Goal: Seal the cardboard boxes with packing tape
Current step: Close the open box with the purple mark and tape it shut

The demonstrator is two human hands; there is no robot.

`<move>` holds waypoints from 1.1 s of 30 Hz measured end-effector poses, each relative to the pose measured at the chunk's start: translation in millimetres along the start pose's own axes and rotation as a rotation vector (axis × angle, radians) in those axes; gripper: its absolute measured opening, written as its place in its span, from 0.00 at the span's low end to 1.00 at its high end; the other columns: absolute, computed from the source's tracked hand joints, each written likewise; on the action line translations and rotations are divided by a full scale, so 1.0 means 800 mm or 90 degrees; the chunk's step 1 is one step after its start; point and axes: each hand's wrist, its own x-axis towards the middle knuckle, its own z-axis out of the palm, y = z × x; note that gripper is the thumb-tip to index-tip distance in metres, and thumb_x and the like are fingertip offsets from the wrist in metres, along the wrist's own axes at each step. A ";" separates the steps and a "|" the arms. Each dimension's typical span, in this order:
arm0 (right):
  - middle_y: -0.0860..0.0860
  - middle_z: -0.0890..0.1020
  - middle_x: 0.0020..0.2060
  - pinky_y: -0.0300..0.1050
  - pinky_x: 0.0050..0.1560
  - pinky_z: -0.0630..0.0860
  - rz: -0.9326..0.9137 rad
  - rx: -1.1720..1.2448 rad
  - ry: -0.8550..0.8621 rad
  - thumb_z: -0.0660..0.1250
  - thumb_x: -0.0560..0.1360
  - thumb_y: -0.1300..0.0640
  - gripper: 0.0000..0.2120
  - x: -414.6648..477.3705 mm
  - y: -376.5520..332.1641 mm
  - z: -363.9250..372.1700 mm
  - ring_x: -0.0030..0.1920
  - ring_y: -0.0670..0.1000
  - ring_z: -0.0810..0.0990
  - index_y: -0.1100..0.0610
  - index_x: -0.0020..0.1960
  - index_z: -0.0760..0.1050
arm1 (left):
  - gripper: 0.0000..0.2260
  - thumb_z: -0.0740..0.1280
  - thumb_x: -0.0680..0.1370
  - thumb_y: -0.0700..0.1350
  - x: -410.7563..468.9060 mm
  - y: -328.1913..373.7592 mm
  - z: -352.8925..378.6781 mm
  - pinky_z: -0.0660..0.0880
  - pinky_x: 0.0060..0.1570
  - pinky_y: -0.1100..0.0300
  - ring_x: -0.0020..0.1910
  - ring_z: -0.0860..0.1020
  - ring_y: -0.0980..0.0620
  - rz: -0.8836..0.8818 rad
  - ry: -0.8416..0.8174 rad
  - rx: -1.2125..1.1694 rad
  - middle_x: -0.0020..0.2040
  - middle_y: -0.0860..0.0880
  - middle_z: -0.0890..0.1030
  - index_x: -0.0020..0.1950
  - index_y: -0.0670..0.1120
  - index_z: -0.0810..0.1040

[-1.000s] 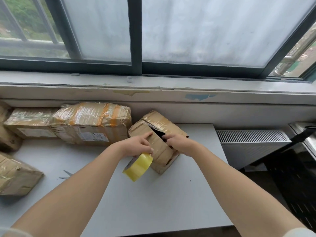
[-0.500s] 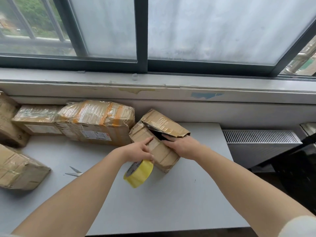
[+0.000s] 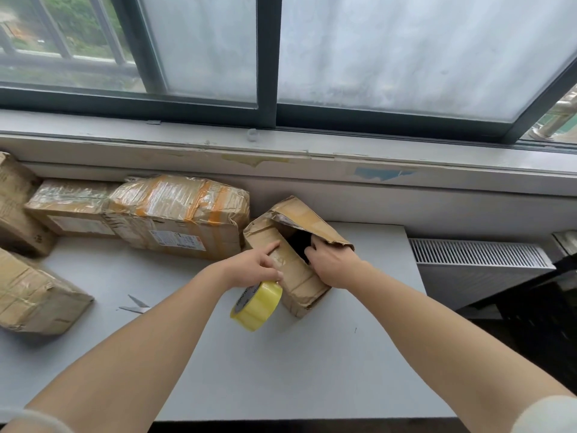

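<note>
Over the table (image 3: pixel 343 364), left hand (image 3: pixel 251 268) clutching tape roll (image 3: pixel 258 305), forefinger on box (image 3: pixel 301 290), right hand (image 3: pixel 332 264) fingers hooked into its opening

A grey table (image 3: pixel 281 385) bears five cardboard boxes (image 3: pixel 178 214) and scissors (image 3: pixel 135 305).

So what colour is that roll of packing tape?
The roll of packing tape is translucent yellow, seen best in the head view.

On a grey table (image 3: pixel 281 370) under a window, the left hand (image 3: pixel 253 267) grips a yellow tape roll (image 3: pixel 256 305) while its forefinger presses a flap of the open cardboard box (image 3: pixel 293 270). The right hand (image 3: pixel 331 264) holds the box's other flap at the gap. Taped boxes (image 3: pixel 178 214) line the wall; scissors (image 3: pixel 135 305) lie nearby.
</note>
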 end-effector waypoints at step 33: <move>0.57 0.84 0.54 0.53 0.57 0.80 0.172 0.351 -0.197 0.61 0.79 0.60 0.14 -0.017 0.021 -0.062 0.55 0.60 0.81 0.59 0.59 0.81 | 0.09 0.70 0.81 0.52 -0.012 0.033 -0.005 0.62 0.70 0.60 0.78 0.61 0.58 0.004 0.004 0.162 0.82 0.63 0.53 0.50 0.49 0.88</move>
